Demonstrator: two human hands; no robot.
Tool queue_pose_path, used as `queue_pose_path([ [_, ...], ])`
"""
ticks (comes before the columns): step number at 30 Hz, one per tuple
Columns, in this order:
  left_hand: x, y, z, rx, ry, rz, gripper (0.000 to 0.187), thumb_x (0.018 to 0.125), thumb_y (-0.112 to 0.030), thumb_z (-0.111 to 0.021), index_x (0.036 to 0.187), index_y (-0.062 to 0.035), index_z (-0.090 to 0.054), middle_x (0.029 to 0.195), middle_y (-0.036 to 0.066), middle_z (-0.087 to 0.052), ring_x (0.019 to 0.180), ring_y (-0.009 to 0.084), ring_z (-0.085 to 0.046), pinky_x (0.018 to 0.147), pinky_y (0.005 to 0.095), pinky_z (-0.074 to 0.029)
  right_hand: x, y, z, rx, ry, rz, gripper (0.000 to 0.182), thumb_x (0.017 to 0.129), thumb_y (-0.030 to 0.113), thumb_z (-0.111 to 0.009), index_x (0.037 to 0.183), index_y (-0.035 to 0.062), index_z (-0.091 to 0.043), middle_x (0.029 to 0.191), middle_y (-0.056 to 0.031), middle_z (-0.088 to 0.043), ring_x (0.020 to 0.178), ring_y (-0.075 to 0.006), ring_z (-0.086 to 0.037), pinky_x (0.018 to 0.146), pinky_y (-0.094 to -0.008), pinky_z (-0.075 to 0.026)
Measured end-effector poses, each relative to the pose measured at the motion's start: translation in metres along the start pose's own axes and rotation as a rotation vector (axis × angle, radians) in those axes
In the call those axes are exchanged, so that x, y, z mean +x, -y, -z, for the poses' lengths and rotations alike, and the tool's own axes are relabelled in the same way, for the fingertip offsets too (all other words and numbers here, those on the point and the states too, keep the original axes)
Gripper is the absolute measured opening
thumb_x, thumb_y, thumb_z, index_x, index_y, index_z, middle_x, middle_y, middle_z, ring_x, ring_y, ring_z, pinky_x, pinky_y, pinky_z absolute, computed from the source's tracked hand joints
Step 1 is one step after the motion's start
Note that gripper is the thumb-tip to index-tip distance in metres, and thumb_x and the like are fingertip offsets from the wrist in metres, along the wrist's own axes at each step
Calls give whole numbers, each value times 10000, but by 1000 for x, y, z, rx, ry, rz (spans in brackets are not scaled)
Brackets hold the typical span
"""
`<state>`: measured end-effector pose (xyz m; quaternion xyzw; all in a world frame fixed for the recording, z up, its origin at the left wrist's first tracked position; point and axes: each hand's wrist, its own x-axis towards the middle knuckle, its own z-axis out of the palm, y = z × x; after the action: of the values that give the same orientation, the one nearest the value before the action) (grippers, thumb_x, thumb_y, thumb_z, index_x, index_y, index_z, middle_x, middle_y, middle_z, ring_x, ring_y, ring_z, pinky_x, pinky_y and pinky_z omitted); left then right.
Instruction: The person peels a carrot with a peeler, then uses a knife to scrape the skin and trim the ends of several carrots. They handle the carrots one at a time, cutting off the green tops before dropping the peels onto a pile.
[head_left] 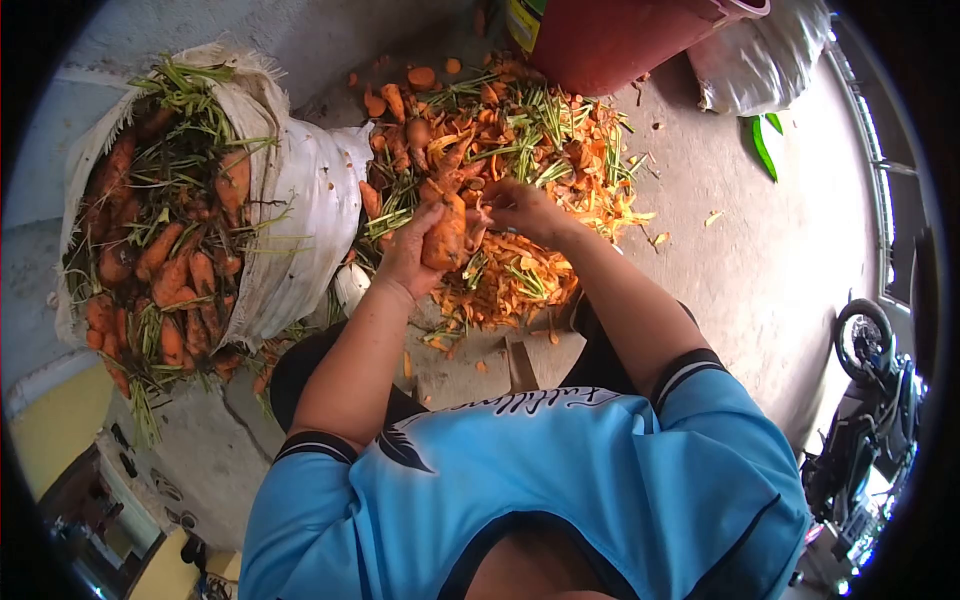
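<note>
An orange carrot (446,238), dirty and forked at its upper end, is held in my left hand (408,248), whose fingers wrap round its left side. My right hand (525,212) is at the carrot's right side, its fingers curled together; what they hold, if anything, is too small to tell. Under and beyond both hands lies a heap of orange peelings (600,190) mixed with green stalks and cut carrot pieces. To the left, an open white sack (305,220) is full of unpeeled carrots (172,265) with green stems.
A red bucket (630,45) stands behind the heap, with a whitish sack (765,60) to its right. Green leaves (763,150) lie on the concrete floor (740,260). A motorcycle (865,430) is at the far right, and a wall (250,35) rises behind the carrot sack.
</note>
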<state>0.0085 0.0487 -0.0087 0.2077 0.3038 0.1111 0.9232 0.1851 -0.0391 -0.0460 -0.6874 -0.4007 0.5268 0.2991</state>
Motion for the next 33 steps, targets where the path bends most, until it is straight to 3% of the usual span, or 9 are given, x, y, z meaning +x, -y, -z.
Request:
queue_pose_path([
  [3,3,-5,27,-27,-278,-10,291,859,-307,-450,1056,-94,-461,935,121,-573,742,219,-565,591,318,-468,10,-36,8,-617,-191,-313,283,778,120,-510,1053,56,-493,972,-99,-570,855,-223,-570,723,-339,-459],
  [7,-2,-11,55,-97,-433,-29,262,869,-272,-452,1007,-51,-480,914,122,-575,773,244,-567,681,380,-469,12,-48,-31,-957,-76,-301,278,763,70,-459,1029,99,-534,1026,-126,-523,941,-259,-533,780,-359,-449],
  [9,-8,-14,55,-57,-480,-19,244,871,-269,-452,1008,-70,-489,892,99,-570,771,231,-565,670,374,-463,17,-72,-59,-1021,121,29,278,778,93,-434,1036,95,-537,1083,-126,-486,1062,-257,-448,847,-381,-404],
  [14,-22,-13,61,-18,-390,-1,242,866,-250,-468,1050,-93,-476,900,76,-560,777,210,-564,667,361,-462,61,-117,-136,-1182,307,153,409,824,208,-438,1210,73,-448,1292,-127,-350,1162,-250,-336,960,-396,-286],
  [21,-27,-14,80,-132,-425,-6,256,861,-233,-470,1072,-89,-468,917,74,-553,805,208,-567,666,356,-476,83,-100,-129,-1393,420,149,314,809,152,-489,1108,69,-534,1185,-87,-456,1111,-234,-374,910,-406,-311],
  [25,-28,-19,69,-97,-358,-12,276,853,-236,-479,1094,-103,-456,928,72,-546,804,207,-564,647,353,-475,103,-129,-136,-1070,294,-221,290,825,180,-484,1094,96,-551,1190,-71,-453,1057,-209,-437,849,-345,-386],
  [27,-28,-23,58,-72,-346,7,281,854,-236,-473,1105,-111,-448,929,73,-544,800,208,-563,640,350,-473,70,-22,-85,-979,241,-224,288,784,317,-548,996,131,-605,1037,-101,-545,916,-227,-550,726,-341,-473],
  [31,-21,-21,54,-156,-369,81,301,849,-249,-484,1117,-120,-440,939,76,-544,802,206,-560,638,348,-471,64,11,-28,-660,-45,-402,364,692,417,-605,874,102,-625,719,-125,-610,681,-231,-610,634,-343,-498],
  [33,-15,-16,62,-176,-311,118,302,848,-261,-488,1112,-120,-447,945,72,-546,810,207,-560,639,352,-472,37,29,0,-590,-238,-169,250,717,298,-609,745,50,-616,656,-68,-596,565,-169,-571,558,-308,-482],
])
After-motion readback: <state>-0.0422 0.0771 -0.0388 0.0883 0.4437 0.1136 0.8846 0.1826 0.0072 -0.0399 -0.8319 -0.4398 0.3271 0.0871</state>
